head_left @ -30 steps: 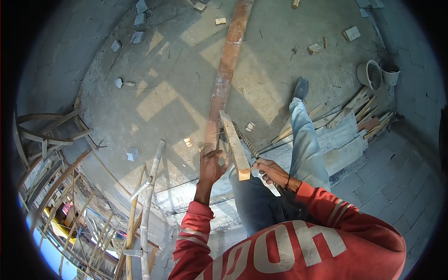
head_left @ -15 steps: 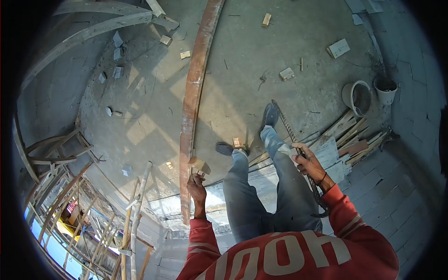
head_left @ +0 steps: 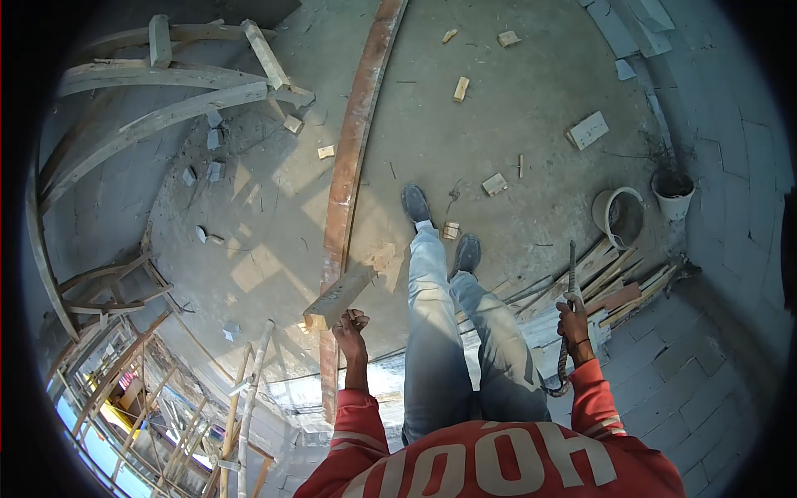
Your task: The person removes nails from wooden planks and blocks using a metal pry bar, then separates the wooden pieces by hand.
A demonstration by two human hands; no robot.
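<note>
My left hand (head_left: 351,325) is closed, fingers curled against the lower side of a thick wooden block (head_left: 342,295). The block is held at a slant over the long red-brown beam (head_left: 347,183), its pale cut end toward the left. Part of the grip is hidden behind the fingers. In my right hand (head_left: 573,322) is a ribbed steel bar (head_left: 572,270), gripped around its middle. Its straight end points forward, away from me, and its lower end bends into a hook near my thigh.
Cut wood pieces (head_left: 461,89) and a pale block (head_left: 588,130) lie scattered on the concrete floor. Two buckets (head_left: 621,217) stand at the right, near stacked planks (head_left: 618,286). Curved timbers (head_left: 158,77) lean at the left, with poles (head_left: 253,382) nearer me.
My feet have stepped forward, the left one now ahead. The wooden block has swung so its length shows. My right hand has moved outward, and the bar now points nearly straight ahead.
</note>
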